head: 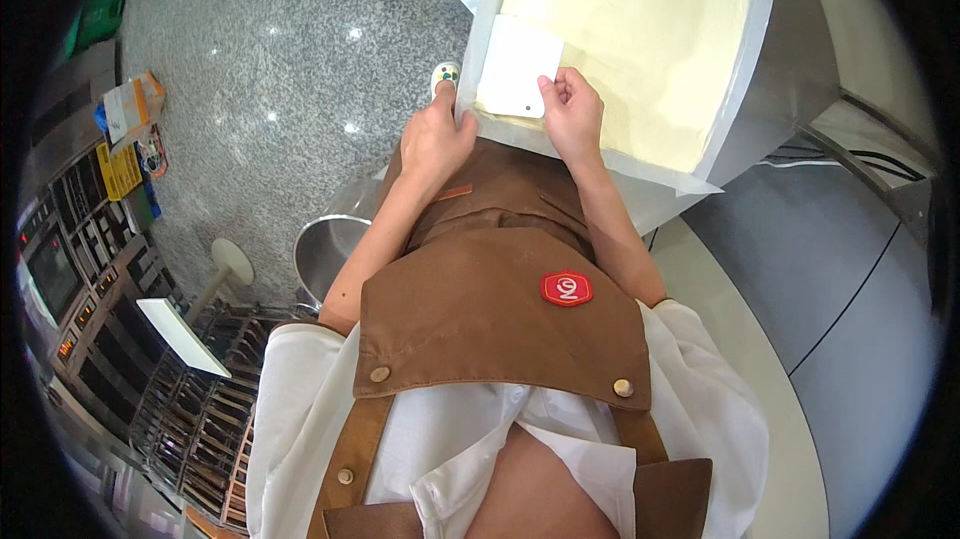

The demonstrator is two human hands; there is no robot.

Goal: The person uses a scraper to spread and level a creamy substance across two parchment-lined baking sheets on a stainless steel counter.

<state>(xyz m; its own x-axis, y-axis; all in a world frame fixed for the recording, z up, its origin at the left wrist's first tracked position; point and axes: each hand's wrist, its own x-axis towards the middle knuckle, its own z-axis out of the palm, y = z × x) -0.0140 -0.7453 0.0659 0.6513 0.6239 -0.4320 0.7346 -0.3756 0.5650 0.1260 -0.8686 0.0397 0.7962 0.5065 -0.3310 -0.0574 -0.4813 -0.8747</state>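
Note:
In my right hand [571, 115] is a white plastic dough scraper [517, 62] with a small hole near one corner. Thumb and curled fingers pinch its right edge. The scraper lies flat over the near left corner of a smooth, pale yellow layer [645, 43]. Whitish lining paper [731, 122] borders this layer and sticks out in a point at the near right corner. My left hand [437, 137] is at the paper's near left corner, thumb beside the edge and index finger pointing forward. Whether its fingers grip the edge is unclear.
A metal-sided work surface [802, 36] stands under the paper. Left of me, a round metal bin or pot [326, 250] stands on the speckled floor [300, 36]. Further left are a rack [202, 426], a cardboard box [135, 107] and a yellow crate [120, 171]. Cables [847, 160] run at right.

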